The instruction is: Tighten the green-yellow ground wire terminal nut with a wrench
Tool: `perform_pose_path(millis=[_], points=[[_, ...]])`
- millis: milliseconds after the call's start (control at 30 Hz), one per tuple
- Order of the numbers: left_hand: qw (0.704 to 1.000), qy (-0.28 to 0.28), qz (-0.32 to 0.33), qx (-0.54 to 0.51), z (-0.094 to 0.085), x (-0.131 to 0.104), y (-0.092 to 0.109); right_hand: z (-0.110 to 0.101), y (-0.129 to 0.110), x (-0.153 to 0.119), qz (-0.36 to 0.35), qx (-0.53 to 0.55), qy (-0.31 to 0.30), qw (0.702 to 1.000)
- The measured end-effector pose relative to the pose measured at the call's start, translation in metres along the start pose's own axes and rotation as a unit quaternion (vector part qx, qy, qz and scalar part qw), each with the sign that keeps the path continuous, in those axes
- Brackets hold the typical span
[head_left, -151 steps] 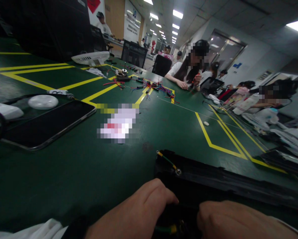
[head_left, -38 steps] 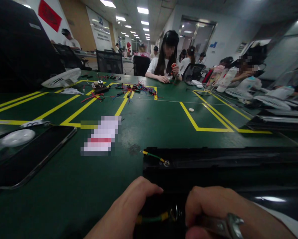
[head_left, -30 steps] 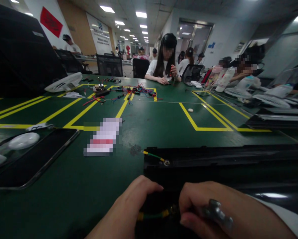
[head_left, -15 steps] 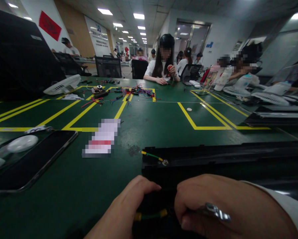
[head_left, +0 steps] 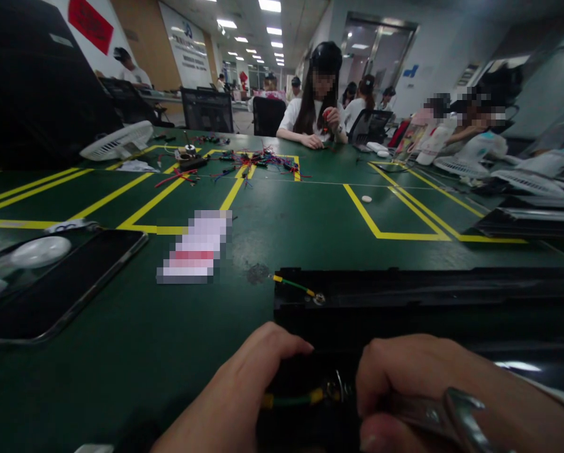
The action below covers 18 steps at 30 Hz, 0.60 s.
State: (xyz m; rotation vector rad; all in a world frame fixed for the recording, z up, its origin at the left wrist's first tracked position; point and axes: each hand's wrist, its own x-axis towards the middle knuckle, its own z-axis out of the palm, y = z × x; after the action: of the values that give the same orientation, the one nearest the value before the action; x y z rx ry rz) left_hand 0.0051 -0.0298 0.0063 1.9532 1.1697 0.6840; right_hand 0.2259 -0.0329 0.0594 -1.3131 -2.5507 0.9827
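Black-screened, a phone [head_left: 74, 283] lies on the green table [head_left: 310, 229] well to the left of the rear black rail [head_left: 432, 292], and a round white object [head_left: 41, 251] rests just beside it, also left of the rail. A vented white object [head_left: 119, 143] sits farther off, behind the rail and to its left. Nearer the rail's left end lies a pale slip [head_left: 197, 248] with a red band, its detail blurred out; well behind that end spreads a tangle of coloured wires [head_left: 263, 160]. In front of the rail's left end is the left hand [head_left: 244, 390], its thumb stretched over a nearer black part [head_left: 329, 358]; the other fingers are hidden, so I cannot tell whether they close on it. On that part, in front of the rail, a short green wire [head_left: 295, 399] with yellow sleeves meets a metal fastening [head_left: 330, 390]; a similar green wire [head_left: 295, 285] is fixed at the rail's own left end. Across the table, behind the rail, sits a co-worker [head_left: 292, 123]. A small white piece [head_left: 366, 199] lies behind the rail. In front of it, the right hand [head_left: 423, 368] is clamped around a metal wrench [head_left: 432, 414], whose curved head sticks out rightward. Stacked dark rails [head_left: 536, 220] lie behind the rail's right part.
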Motion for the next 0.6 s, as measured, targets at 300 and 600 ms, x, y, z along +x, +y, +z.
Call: perform_pose_path(millis=[300, 600], points=[[0.999, -0.032, 0.035, -0.001, 0.000, -0.002, -0.008, 0.017, 0.011, -0.002, -0.006, -0.044, 0.059, 0.997], [0.999, -0.011, 0.046, 0.019, 0.000, -0.003, -0.013, -0.002, -0.007, 0.005, 0.032, 0.010, -0.006, 0.999]])
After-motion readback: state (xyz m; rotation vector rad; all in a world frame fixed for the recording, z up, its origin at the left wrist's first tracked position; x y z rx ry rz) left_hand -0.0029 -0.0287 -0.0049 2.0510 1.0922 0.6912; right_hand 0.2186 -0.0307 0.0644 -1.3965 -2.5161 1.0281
